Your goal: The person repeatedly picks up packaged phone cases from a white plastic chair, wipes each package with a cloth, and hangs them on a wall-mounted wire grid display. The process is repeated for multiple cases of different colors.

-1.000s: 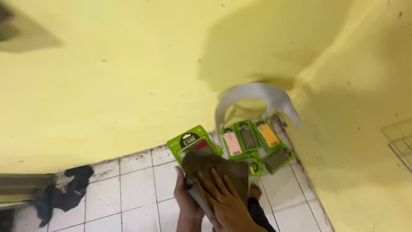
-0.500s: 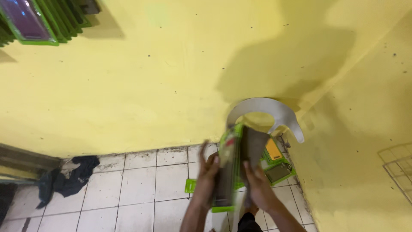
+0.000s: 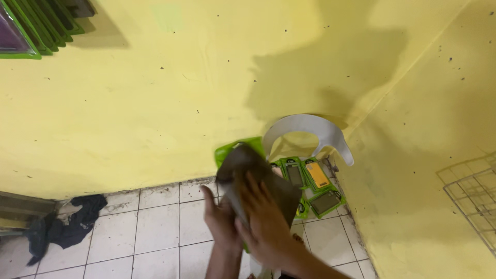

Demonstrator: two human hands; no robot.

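Note:
My left hand (image 3: 219,219) grips a flat green package (image 3: 238,150) from below and behind, holding it up over the tiled floor. My right hand (image 3: 266,219) presses a dark brown cloth (image 3: 261,178) against the front of that package, covering most of it. Only the package's green top edge shows above the cloth.
Several green packaged items (image 3: 312,186) lie on the white tiled floor (image 3: 155,227) in the corner of the yellow walls, under a curved grey strip (image 3: 305,126). More green packages (image 3: 36,26) hang top left. A dark rag (image 3: 67,227) lies left; a wire grid (image 3: 473,191) right.
The view tilted up from the floor toward the wall. The package went from lying flat to being lifted and turned, and the cloth under my right hand now covers its front.

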